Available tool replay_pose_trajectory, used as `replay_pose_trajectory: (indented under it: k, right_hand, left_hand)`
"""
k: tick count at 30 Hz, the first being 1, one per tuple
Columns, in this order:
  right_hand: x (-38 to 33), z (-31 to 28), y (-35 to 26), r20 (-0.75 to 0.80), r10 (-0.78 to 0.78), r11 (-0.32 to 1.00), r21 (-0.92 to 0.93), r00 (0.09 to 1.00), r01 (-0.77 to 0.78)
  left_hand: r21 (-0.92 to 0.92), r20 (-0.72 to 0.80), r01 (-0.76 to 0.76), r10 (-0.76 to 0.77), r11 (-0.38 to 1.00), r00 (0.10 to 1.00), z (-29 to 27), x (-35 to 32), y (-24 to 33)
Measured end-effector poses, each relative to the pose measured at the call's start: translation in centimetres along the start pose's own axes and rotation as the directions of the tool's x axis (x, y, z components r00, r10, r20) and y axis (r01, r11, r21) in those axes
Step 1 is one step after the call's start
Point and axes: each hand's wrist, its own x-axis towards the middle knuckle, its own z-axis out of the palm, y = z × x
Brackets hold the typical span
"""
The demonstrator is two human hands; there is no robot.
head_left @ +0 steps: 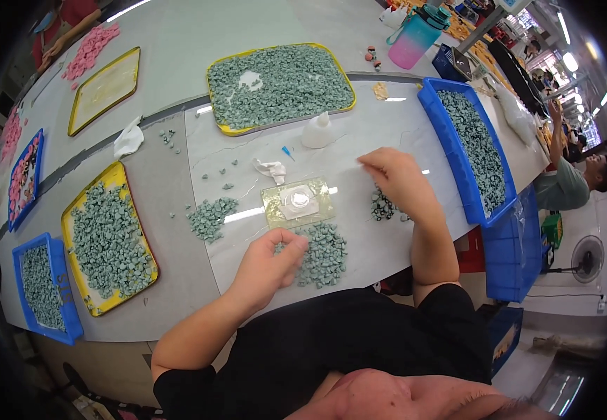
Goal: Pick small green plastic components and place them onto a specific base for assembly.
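My left hand (270, 264) rests at the edge of a heap of small grey-green pieces (323, 253) near the table's front, fingers curled and touching the pieces. My right hand (396, 178) hovers further right, thumb and finger pinched on something too small to see, just above a small cluster of dark-and-light pieces (383, 206). Between the hands lies a clear square plate (296, 203) with a small white dish in its middle.
Yellow trays (280, 87) (107, 241) and blue bins (473, 147) (41, 287) hold more grey-green pieces. A white squeeze bottle (317, 131), crumpled tissue (270, 169), a smaller loose pile (211, 215), a pink-blue water bottle (415, 36) stand around. Another person sits at right (576, 178).
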Motion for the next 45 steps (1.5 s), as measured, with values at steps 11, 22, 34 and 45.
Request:
replay_pose_trajectory:
  k: [11,22,34,45]
  right_hand:
    - [-0.4,-0.3,3.3,0.015,0.401,0.891,-0.239,0.916,-0.386]
    - [-1.6,-0.7,-3.5,-0.015,0.090,0.922,0.379,0.996,-0.078]
    - [-2.6,1.7,-6.9,-0.147,-0.421,0.844,0.297,0.895,0.446]
    - [-3.0,1.9,-7.0,-0.129,-0.425,0.827,0.348,0.896,0.442]
  left_hand:
    - [-0.220,-0.050,-0.101,0.092,0.970,0.994,1.6,-0.7,0.3]
    - [-0.230,-0.003,-0.061,0.062,0.971,0.998,2.3,-0.9,-0.1]
    - [-0.128,-0.070,-0.179,0.171,0.976,0.983,2.8,-0.8,-0.3]
    - [-0.125,-0.028,-0.121,0.118,0.985,0.993,2.3,-0.8,-0.2]
